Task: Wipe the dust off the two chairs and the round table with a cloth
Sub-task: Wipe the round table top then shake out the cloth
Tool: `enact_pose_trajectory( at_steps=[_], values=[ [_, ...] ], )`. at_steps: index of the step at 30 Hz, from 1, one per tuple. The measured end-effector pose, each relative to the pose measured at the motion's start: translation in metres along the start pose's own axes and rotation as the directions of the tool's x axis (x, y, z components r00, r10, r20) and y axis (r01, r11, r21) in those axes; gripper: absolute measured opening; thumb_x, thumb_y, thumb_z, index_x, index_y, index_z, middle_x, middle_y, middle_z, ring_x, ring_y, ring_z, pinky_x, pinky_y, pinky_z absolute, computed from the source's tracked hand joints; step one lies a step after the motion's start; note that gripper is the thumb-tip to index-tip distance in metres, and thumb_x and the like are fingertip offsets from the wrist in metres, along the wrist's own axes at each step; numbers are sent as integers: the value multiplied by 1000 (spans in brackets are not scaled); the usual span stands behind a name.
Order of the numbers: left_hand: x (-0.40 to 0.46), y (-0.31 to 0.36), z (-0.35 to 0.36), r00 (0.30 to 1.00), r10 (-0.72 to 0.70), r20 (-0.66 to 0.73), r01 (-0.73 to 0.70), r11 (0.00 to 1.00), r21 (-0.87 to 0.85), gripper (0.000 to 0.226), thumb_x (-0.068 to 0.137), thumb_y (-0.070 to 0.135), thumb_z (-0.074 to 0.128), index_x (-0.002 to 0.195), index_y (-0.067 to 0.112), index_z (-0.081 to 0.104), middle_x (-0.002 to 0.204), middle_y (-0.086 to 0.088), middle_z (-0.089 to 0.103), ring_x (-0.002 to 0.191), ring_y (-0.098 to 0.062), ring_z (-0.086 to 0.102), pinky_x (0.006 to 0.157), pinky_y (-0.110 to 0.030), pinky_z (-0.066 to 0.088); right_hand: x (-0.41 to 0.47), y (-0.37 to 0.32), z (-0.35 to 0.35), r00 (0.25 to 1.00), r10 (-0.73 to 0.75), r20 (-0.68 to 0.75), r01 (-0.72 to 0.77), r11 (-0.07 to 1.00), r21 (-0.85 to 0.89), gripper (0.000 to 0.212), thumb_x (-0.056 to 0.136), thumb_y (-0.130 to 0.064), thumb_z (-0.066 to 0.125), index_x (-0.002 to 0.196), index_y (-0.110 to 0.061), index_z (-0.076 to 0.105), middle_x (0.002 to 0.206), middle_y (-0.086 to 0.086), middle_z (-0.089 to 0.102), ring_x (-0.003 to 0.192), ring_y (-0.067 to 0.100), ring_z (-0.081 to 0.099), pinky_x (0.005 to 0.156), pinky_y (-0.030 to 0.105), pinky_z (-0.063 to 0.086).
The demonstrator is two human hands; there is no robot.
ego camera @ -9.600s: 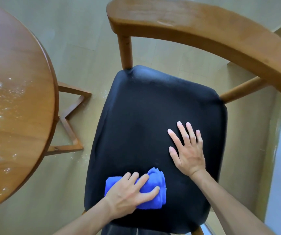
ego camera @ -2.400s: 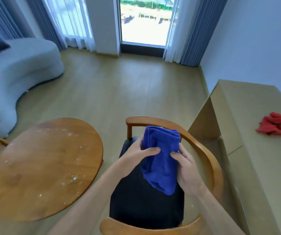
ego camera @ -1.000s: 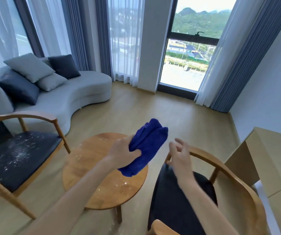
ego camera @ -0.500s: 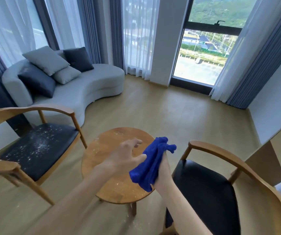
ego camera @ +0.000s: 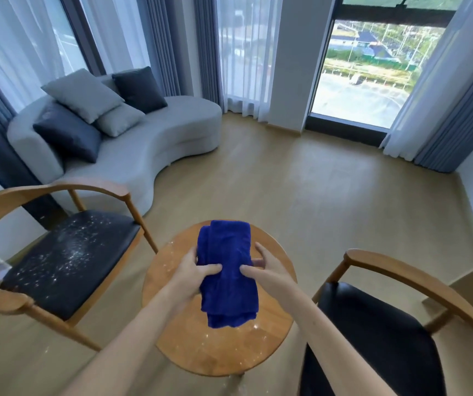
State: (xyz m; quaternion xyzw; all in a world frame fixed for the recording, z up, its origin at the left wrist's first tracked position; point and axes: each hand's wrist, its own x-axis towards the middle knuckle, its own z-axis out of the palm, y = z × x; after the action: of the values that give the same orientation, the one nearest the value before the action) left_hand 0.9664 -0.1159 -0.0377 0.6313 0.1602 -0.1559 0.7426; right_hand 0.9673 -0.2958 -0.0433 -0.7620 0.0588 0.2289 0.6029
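A folded blue cloth (ego camera: 227, 271) is held above the dusty round table (ego camera: 189, 347). A speckled chair (ego camera: 66, 258) (black seat) is seen at nine o'clock, a clean-seated chair (ego camera: 372, 338) at four.

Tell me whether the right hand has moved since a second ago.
Yes. The right hand, then open and off the blue cloth, now grips its right side above the round table.

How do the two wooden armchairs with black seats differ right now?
The left wooden armchair's black seat is speckled with white dust; the right wooden armchair's black seat looks clean. The left one shows whole, the right one is cut off by the frame edge. Both have curved wooden backrests and flank the round wooden table.
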Motion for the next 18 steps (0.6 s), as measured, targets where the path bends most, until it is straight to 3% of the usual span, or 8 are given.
enact_pose_trajectory(
  at_steps=[2,5,7,8,10,12,15,18],
  values=[
    [11,2,-6,1000,-21,-2,21,997,-74,50,83,-8,65,119,25,51,114,-1,64,101,-24,64,73,-39,57,18,-5,0,996,-20,92,27,997,-78,68,84,-27,72,142,-23,37,118,-8,58,101,7,59,73,20,53],
    [29,2,-23,998,-60,21,62,992,-112,54,81,-13,62,123,19,50,121,-9,62,105,-28,62,76,-42,56,39,-10,10,985,-159,59,169,943,-287,55,81,-15,70,131,-20,47,113,-5,59,100,13,58,86,33,54],
    [44,4,-41,999,-8,-45,9,1000,29,68,75,-14,65,130,21,44,131,-10,56,107,-23,60,80,-40,55,52,-13,15,966,-248,71,255,877,-406,51,81,-11,65,127,-25,49,113,-4,57,100,15,56,86,32,51],
    [52,8,-51,994,61,-95,-42,981,188,81,73,-12,68,137,25,37,139,-5,49,112,-17,56,82,-36,53,58,-15,16,955,-284,86,291,835,-466,51,81,-10,63,127,-27,50,114,-4,55,101,15,54,84,30,49],
    [62,19,-66,969,239,-68,-162,815,557,102,68,-2,72,147,37,19,145,12,34,121,-5,42,87,-26,46,70,-17,20,937,-328,117,332,742,-583,52,82,-7,59,129,-28,50,115,-4,52,104,15,49,82,24,41],
    [71,28,-74,931,326,162,-317,509,800,103,65,17,73,146,45,16,138,24,27,127,-2,30,98,-28,40,83,-19,28,927,-355,120,341,668,-662,55,82,-5,58,132,-25,49,118,-3,52,108,15,47,84,22,38],
    [95,30,-82,845,251,472,-512,125,850,69,70,35,69,134,36,42,129,21,44,130,-7,34,114,-38,26,97,-22,40,919,-378,114,344,625,-701,52,83,-7,58,132,-19,49,117,-2,53,106,15,48,85,21,39],
    [128,33,-106,805,190,562,-572,-1,820,35,77,28,67,111,28,56,104,11,58,97,-12,52,94,-37,43,114,-23,52,935,-339,103,296,587,-754,43,85,-14,57,127,-18,52,111,-1,50,97,15,47,81,23,43]
  ],
)
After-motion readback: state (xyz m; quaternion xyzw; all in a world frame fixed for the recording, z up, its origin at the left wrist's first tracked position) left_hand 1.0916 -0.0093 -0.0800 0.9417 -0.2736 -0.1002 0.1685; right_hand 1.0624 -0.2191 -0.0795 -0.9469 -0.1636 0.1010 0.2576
